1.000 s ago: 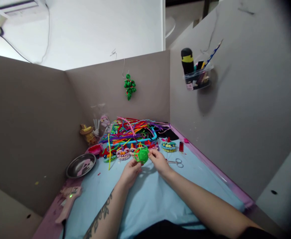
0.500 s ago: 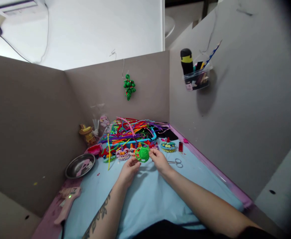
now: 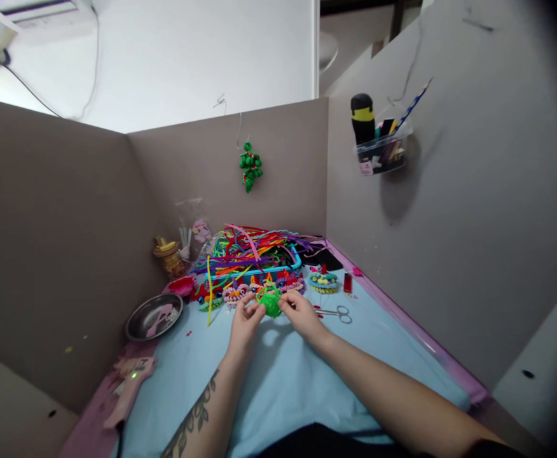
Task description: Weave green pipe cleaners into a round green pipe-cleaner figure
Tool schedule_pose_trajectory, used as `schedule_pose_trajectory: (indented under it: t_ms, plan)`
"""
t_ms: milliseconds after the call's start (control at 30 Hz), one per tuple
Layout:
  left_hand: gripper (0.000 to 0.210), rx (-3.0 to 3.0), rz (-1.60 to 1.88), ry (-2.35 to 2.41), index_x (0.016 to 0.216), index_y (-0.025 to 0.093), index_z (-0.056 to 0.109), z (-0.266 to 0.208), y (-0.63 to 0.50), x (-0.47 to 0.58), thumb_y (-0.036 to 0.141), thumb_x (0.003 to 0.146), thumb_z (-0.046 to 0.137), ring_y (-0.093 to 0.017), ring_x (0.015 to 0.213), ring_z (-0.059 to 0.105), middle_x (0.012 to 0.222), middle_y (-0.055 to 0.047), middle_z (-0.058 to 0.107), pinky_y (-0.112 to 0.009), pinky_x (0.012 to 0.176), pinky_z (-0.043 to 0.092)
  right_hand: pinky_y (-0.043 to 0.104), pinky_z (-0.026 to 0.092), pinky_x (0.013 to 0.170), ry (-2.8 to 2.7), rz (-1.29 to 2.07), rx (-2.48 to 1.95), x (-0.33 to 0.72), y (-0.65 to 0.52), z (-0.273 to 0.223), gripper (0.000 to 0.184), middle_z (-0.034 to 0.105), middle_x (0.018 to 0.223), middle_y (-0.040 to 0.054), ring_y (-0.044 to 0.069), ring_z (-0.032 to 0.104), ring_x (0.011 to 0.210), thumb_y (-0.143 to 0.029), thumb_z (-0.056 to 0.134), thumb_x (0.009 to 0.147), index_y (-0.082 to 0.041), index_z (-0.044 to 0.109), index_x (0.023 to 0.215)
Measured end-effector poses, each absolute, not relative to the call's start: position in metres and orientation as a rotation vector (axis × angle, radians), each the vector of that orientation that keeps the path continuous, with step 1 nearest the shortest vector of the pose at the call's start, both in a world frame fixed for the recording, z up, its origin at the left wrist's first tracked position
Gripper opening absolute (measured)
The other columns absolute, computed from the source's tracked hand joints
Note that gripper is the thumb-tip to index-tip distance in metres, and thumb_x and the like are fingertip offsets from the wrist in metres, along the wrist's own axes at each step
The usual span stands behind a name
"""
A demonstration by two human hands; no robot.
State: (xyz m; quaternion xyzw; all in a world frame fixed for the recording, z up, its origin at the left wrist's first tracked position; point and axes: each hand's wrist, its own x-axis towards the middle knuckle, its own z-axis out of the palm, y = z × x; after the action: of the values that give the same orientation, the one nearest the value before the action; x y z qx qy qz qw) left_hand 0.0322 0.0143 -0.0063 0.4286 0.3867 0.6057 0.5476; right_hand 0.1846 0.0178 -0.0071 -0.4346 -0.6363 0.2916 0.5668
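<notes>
A bright green pipe-cleaner piece (image 3: 271,301), with a rounded woven middle and thin loops around it, is held up above the blue cloth. My left hand (image 3: 247,322) pinches its left side between thumb and fingers. On the opposite side my right hand (image 3: 301,313) grips its edge with the fingertips closed. Just behind the piece stand several colourful twisted pipe-cleaner figures (image 3: 235,293), partly covered by it and by my hands. Scissors (image 3: 342,314) lie on the cloth just right of my right hand.
A blue-rimmed tray (image 3: 299,256) heaped with pipe cleaners (image 3: 254,245) stands at the back. To the left are a metal bowl (image 3: 133,324) and a pink glue gun (image 3: 128,395) with a lit green light. Grey panels (image 3: 450,210) enclose the table. One more figure (image 3: 323,282) sits right of the tray.
The green piece has tilted and come slightly lower and closer. My left hand has risen and now pinches its side; my right fingers have shifted along its edge. The view has turned slightly.
</notes>
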Motion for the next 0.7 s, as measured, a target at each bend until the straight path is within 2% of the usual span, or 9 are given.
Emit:
schedule_pose_trajectory:
  t_ms: [167, 367, 500, 700]
  plan:
    - [0.058, 0.920, 1.383, 0.979, 0.103, 0.017, 0.052, -0.0015, 0.0111, 0.0302, 0.028, 0.053, 0.080, -0.008, 0.058, 0.056, 0.067, 0.003, 0.062, -0.020, 0.059, 0.039, 0.028, 0.039, 0.067, -1.514, 0.767, -0.989, 0.1894, 0.0188, -0.0059, 0.026, 0.050, 0.066, 0.0004, 0.015, 0.048, 0.068, -0.035, 0.054, 0.077, -0.018, 0.057, 0.057]
    - [0.059, 0.788, 1.334, 0.956, 0.104, 0.018, 0.054, -0.0002, 0.0120, 0.0279, 0.029, 0.052, 0.080, -0.009, 0.062, 0.059, 0.076, -0.001, 0.065, -0.019, 0.056, 0.039, 0.029, 0.042, 0.068, -1.465, 0.810, -0.978, 0.1911, 0.0225, -0.0097, 0.016, 0.055, 0.081, 0.0036, 0.017, 0.051, 0.075, -0.033, 0.062, 0.070, -0.019, 0.066, 0.076]
    - [0.058, 0.796, 1.316, 0.937, 0.102, 0.018, 0.055, 0.0008, 0.0107, 0.0293, 0.028, 0.051, 0.081, -0.009, 0.059, 0.059, 0.075, -0.001, 0.065, -0.019, 0.055, 0.039, 0.029, 0.041, 0.068, -1.476, 0.780, -0.985, 0.1906, 0.0228, -0.0097, 0.015, 0.052, 0.080, 0.0034, 0.017, 0.050, 0.077, -0.033, 0.062, 0.070, -0.019, 0.064, 0.068]
    - [0.059, 0.831, 1.301, 0.947, 0.102, 0.017, 0.056, 0.0048, 0.0100, 0.0300, 0.026, 0.049, 0.082, -0.008, 0.055, 0.056, 0.069, 0.001, 0.063, -0.018, 0.053, 0.038, 0.029, 0.038, 0.070, -1.485, 0.825, -0.960, 0.1921, 0.0205, -0.0056, 0.022, 0.048, 0.074, 0.0016, 0.016, 0.048, 0.074, -0.035, 0.061, 0.071, -0.018, 0.061, 0.058]
